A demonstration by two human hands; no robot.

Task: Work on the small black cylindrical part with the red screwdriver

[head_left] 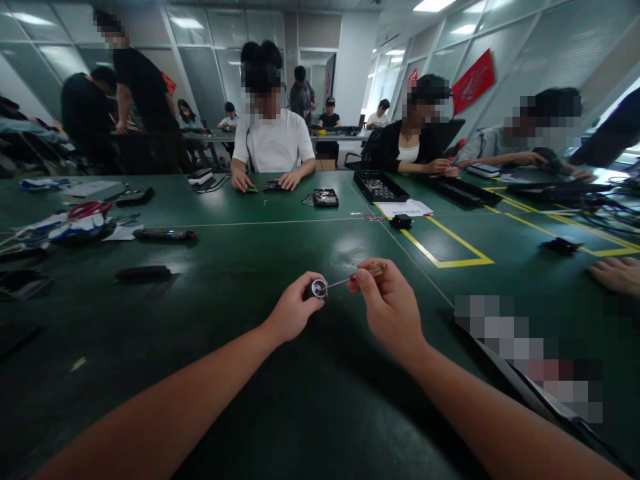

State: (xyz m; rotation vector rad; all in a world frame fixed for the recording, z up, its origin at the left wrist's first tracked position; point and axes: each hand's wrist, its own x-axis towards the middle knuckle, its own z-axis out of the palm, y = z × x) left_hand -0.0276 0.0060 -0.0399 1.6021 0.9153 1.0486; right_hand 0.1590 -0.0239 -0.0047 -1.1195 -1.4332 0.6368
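Over green table (280, 413), left hand (294, 308) wraps closed round small dark silver-rimmed cylinder (319, 288), right hand (393, 305) pinches thin-shafted screwdriver (353, 276) by its handle, tip at cylinder's end face, and, beyond and right of cylinder, white paper (413, 208) with writing too small to read, then black parts tray (380, 198) farther off.

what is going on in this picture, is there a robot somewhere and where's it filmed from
No robot here: these are a person's own bare hands, seen by a camera worn on their head, looking forward and down. The left hand holds a small round part. The right hand holds what looks like a screwdriver, its thin shaft reaching to the part's face. On the green table lie a black tray, yellow tape lines and a dark pen-like tool. A person in white sits opposite.
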